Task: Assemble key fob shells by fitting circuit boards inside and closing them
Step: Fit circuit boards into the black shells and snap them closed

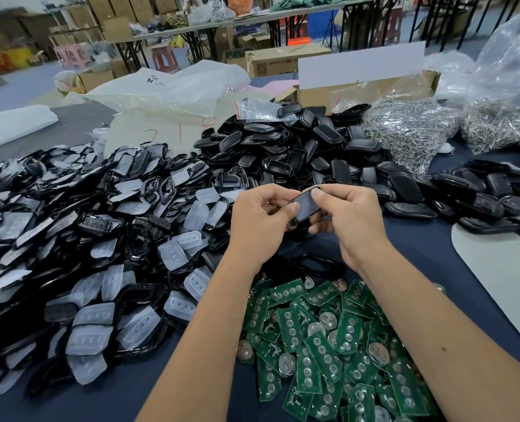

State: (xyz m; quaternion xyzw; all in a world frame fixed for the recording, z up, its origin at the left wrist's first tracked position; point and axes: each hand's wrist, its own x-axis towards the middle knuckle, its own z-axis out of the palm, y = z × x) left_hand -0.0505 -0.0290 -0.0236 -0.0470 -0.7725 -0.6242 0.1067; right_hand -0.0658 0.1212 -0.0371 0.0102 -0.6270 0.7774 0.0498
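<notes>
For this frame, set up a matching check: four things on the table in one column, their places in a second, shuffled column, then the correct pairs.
Things:
1. green circuit boards
2. key fob shell
3. bags of metal key rings
4. translucent button pads

Places:
A. far right, behind the black shell pile
B. on the left, mixed among black frames
C. near edge, under the forearms
D. pinched between left hand and right hand

Pairs: 1-C, 2-D, 3-A, 4-B
</notes>
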